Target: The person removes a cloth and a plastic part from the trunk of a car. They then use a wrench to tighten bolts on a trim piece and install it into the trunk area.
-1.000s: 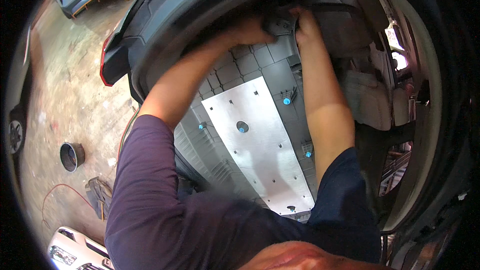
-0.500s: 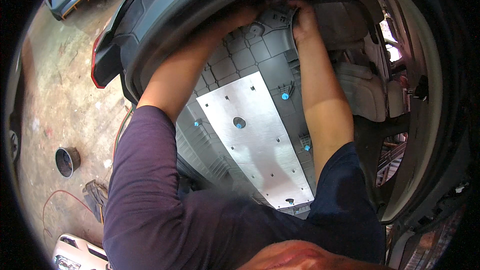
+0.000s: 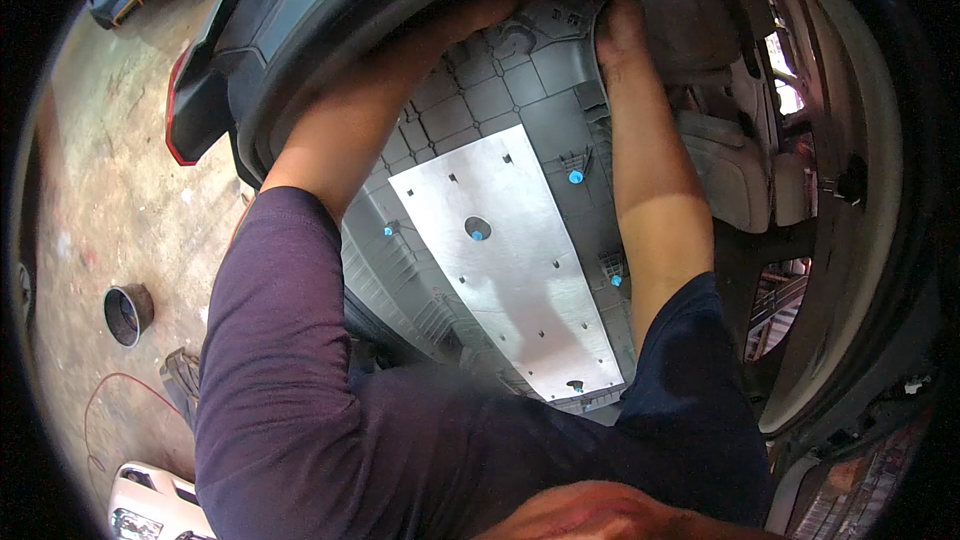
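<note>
A large grey plastic car trim panel [image 3: 535,85] spans the space between my arms, ribbed side up. Fixed to it is a white rectangular pad [image 3: 510,260] with small slots and one round hole. Several blue clips, one of them a blue clip [image 3: 576,177] right of the pad, stud the panel. My right hand [image 3: 622,28] is closed round the panel's far right corner, fingers bent over its edge. At the far left of that end my left hand [image 3: 490,10] reaches under the dark vehicle frame; its fingers are lost in shadow.
The dark curved body opening [image 3: 330,25] arches over my left arm. Grey seats [image 3: 715,165] lie to the right inside the vehicle. On the concrete floor at left are a dark bucket [image 3: 128,315], a thin red hose [image 3: 100,390] and a white bumper [image 3: 150,500].
Both hands and the panel have shifted slightly toward the far side. The view has moved a little too. My right hand keeps its grip on the corner.
</note>
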{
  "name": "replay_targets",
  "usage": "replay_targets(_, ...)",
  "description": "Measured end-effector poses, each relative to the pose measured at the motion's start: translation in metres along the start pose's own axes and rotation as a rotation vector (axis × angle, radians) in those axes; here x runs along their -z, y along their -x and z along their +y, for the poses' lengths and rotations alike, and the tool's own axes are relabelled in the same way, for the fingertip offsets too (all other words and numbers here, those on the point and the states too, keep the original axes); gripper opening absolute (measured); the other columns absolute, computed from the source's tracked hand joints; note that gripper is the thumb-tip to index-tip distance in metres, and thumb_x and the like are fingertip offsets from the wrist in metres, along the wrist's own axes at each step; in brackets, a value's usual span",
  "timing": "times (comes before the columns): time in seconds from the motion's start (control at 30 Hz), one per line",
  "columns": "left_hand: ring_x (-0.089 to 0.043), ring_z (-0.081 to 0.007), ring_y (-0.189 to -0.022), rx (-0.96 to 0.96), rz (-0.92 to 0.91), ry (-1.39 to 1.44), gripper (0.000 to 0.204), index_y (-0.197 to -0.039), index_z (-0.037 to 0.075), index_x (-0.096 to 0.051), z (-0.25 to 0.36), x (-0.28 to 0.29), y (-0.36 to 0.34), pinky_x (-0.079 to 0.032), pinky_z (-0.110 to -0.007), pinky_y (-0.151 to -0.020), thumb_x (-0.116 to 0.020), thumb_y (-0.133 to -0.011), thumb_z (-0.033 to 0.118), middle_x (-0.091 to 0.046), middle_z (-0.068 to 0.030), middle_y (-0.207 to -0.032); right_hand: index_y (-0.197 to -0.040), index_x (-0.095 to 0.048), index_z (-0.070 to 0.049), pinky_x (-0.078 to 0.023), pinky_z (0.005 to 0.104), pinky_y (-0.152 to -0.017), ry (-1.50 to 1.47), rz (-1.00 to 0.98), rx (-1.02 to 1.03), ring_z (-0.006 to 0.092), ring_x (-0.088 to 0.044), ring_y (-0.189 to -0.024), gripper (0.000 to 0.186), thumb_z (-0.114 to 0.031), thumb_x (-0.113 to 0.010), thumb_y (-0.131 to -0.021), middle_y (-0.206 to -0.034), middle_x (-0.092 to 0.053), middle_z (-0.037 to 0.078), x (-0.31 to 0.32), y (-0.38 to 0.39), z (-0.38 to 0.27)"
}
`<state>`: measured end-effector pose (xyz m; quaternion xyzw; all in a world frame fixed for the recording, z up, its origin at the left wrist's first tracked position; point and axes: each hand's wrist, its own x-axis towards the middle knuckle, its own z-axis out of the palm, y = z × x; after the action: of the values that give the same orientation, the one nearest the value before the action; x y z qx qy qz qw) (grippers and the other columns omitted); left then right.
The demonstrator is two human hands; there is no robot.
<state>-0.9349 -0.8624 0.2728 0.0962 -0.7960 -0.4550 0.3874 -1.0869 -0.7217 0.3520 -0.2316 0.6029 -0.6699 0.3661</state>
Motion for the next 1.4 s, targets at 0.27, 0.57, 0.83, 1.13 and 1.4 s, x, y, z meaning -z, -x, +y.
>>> replay_targets(0.27, -0.065, -0.0369, -0.120, 0.039, 0.036, -0.122, 0.057, -0.138, 0.006, -0.061, 0.021, 0.001, 0.045, -0.051, -0.046, -0.106, -0.064, -0.098, 0.046, -0.066, -0.0212, -0.135, -0.109, -0.069, 0.003, -0.052, 0.0421, -0.099, -0.030, 0.042, 0.098, 0.0323, -0.068, -0.104, 0.033, -0.007, -0.068, -0.078, -0.108, -0.072, 0.015, -0.009, 0.002, -0.002)
replay_targets(0.57, -0.070, -0.0332, -0.112, 0.419, -0.494, -0.116, 0.060, -0.127, 0.002, -0.068, 0.047, 0.003, 0.028, -0.054, -0.045, -0.099, -0.074, -0.088, 0.048, -0.071, -0.0218, -0.124, -0.110, -0.069, 0.000, -0.055, 0.0458, -0.092, -0.017, 0.078, 0.067, 0.0345, -0.067, -0.099, 0.035, -0.013, -0.072, -0.078, -0.104, -0.071, 0.015, -0.028, 0.017, -0.006)
replay_targets(0.83, -0.069, -0.0368, -0.110, 0.231, -0.154, -0.054, 0.065, -0.123, -0.003, -0.066, 0.016, -0.008, 0.056, -0.052, -0.045, -0.098, -0.082, -0.083, 0.046, -0.071, -0.0242, -0.116, -0.101, -0.070, 0.000, -0.057, 0.0459, -0.086, -0.046, 0.063, 0.088, 0.0349, -0.068, -0.090, 0.025, -0.018, -0.066, -0.084, -0.099, -0.072, 0.018, 0.013, -0.019, 0.014)
replay_targets(1.13, -0.067, -0.0360, -0.113, 0.192, -0.217, 0.146, 0.078, -0.130, -0.002, -0.062, 0.023, 0.008, 0.061, -0.051, -0.042, -0.099, -0.088, -0.076, 0.049, -0.070, -0.0230, -0.123, -0.095, -0.071, -0.002, -0.055, 0.0394, -0.085, -0.048, 0.103, 0.069, 0.0276, -0.069, -0.087, 0.020, -0.016, -0.069, -0.080, -0.093, -0.072, 0.012, -0.026, 0.017, -0.007)
replay_targets(1.4, -0.068, -0.0327, -0.114, 0.363, -0.357, 0.268, 0.080, -0.131, 0.002, -0.066, 0.048, 0.026, 0.052, -0.051, -0.039, -0.100, -0.087, -0.075, 0.055, -0.073, -0.0203, -0.120, -0.094, -0.072, -0.002, -0.053, 0.0386, -0.086, -0.076, 0.090, 0.096, 0.0271, -0.068, -0.090, 0.021, -0.019, -0.068, -0.082, -0.094, -0.073, 0.013, -0.021, 0.020, -0.007)
